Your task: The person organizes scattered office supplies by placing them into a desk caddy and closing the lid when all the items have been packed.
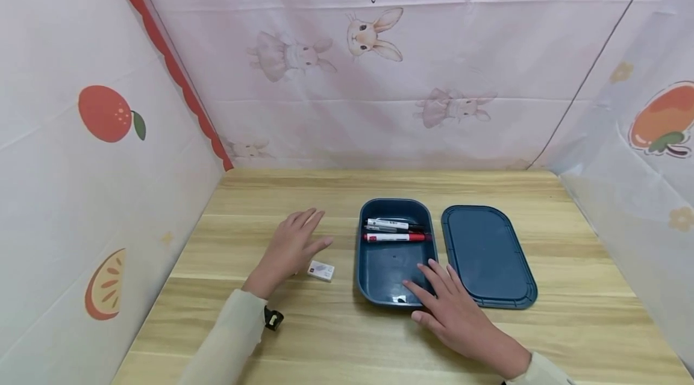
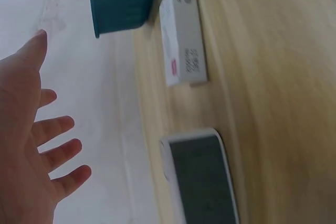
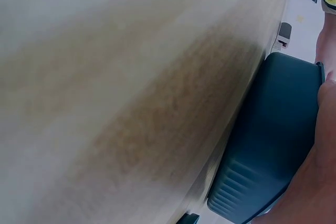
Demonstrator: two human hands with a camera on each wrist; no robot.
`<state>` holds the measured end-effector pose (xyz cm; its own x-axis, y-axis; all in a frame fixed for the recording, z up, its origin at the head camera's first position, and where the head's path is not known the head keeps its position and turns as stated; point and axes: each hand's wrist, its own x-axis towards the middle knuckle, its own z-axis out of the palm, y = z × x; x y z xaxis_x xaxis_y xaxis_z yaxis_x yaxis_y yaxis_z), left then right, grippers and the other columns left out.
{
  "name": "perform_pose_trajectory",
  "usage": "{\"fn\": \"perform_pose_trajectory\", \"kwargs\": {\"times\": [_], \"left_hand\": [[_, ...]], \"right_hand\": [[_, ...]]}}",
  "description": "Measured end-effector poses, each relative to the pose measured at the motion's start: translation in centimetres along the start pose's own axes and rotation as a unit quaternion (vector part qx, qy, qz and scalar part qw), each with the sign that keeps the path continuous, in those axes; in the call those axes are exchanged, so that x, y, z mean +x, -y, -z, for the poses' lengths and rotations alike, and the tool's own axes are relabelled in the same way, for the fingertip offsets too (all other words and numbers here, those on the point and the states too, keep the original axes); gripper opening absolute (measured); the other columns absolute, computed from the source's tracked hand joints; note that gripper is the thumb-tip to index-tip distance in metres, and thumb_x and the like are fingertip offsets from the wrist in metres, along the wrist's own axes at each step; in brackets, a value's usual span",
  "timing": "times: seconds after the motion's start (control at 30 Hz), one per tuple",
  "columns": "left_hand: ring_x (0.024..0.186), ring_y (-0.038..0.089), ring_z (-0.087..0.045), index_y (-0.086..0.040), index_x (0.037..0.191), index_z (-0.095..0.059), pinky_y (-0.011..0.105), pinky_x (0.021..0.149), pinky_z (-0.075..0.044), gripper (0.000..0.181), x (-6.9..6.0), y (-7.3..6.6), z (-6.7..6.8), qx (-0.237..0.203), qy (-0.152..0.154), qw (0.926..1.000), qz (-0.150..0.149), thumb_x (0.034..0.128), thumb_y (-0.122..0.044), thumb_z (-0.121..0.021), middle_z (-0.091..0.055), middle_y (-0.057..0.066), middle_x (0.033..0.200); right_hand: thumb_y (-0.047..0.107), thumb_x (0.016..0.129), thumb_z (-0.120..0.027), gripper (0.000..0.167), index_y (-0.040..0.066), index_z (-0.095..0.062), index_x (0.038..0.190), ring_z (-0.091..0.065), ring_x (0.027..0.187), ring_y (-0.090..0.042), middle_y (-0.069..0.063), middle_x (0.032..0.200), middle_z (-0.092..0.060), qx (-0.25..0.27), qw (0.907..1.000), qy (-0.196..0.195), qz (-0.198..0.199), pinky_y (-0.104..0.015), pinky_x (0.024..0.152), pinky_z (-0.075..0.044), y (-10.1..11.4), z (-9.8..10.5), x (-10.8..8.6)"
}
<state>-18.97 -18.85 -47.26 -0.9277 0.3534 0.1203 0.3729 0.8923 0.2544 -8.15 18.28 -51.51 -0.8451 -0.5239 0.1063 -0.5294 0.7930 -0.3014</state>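
Observation:
A dark blue box [image 1: 397, 279] with no lid on it stands mid-table. Inside, toward its far end, lie a red-capped marker [image 1: 394, 238], a black-and-white marker [image 1: 387, 224] and a dark pen between them. My right hand [image 1: 452, 316], fingers spread, reaches over the near right corner of this box and holds nothing. Left of the box my left hand [image 1: 287, 249] hovers over the table with loose fingers. Beside its thumb sits a small white printed block [image 2: 184, 35], perhaps an eraser. A white device with a dark screen [image 2: 203, 177] appears in the left wrist view; in the head view that hand hides it.
Flat on the table [image 1: 575, 264], right of the box, lies a matching blue lid [image 1: 488, 252]. Printed cloth walls [image 1: 325, 132] border the table at the back and both sides. A black strap [image 1: 273, 319] is on my left wrist.

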Motion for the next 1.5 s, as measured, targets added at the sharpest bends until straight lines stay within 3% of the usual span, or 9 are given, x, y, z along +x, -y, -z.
{"fn": "perform_pose_trajectory", "kwargs": {"times": [0.3, 0.93, 1.3, 1.5], "left_hand": [[0.147, 0.036, -0.033, -0.019, 0.158, -0.035, 0.057, 0.118, -0.03, 0.075, -1.9, 2.3, -0.8, -0.029, -0.003, 0.9996, 0.002, 0.0981, -0.061, -0.052, -0.038, 0.012, 0.16], [0.144, 0.038, -0.038, -0.015, 0.155, -0.041, 0.061, 0.117, -0.028, 0.07, -6.1, 5.2, -1.8, -0.066, -0.031, 0.9968, 0.034, 0.0972, -0.047, -0.064, -0.042, 0.013, 0.158], [0.128, 0.036, -0.053, -0.017, 0.15, -0.048, 0.06, 0.108, -0.04, 0.069, -8.2, 7.0, -2.3, -0.045, -0.054, 0.9965, 0.045, 0.0903, -0.041, -0.073, -0.062, 0.008, 0.14], [0.125, 0.035, -0.055, -0.013, 0.145, -0.055, 0.057, 0.106, -0.042, 0.062, -9.0, 7.9, -2.4, -0.039, -0.062, 0.9965, 0.041, 0.0904, -0.034, -0.074, -0.063, 0.011, 0.138]], "right_hand": [[0.048, 0.101, -0.055, 0.052, 0.036, -0.046, 0.151, -0.014, 0.155, -0.031, -0.009, 0.163, -0.031, 0.005, 1.0, -0.003, 0.003, -0.056, 0.123, -0.006, -0.1, -0.1, 0.0], [0.049, 0.101, -0.056, 0.051, 0.035, -0.049, 0.15, -0.014, 0.155, -0.03, -0.008, 0.163, -0.033, 0.002, 1.0, -0.002, -0.001, -0.059, 0.123, -0.008, -0.1, -0.2, 0.1], [0.05, 0.101, -0.056, 0.05, 0.036, -0.049, 0.149, -0.014, 0.155, -0.03, -0.007, 0.162, -0.034, 0.003, 1.0, 0.0, -0.003, -0.057, 0.124, -0.006, -0.1, -0.3, 0.0], [0.05, 0.101, -0.055, 0.05, 0.036, -0.05, 0.148, -0.014, 0.155, -0.03, -0.008, 0.162, -0.034, -0.001, 1.0, -0.003, 0.0, -0.061, 0.122, -0.01, -0.1, -0.3, 0.1]]}}
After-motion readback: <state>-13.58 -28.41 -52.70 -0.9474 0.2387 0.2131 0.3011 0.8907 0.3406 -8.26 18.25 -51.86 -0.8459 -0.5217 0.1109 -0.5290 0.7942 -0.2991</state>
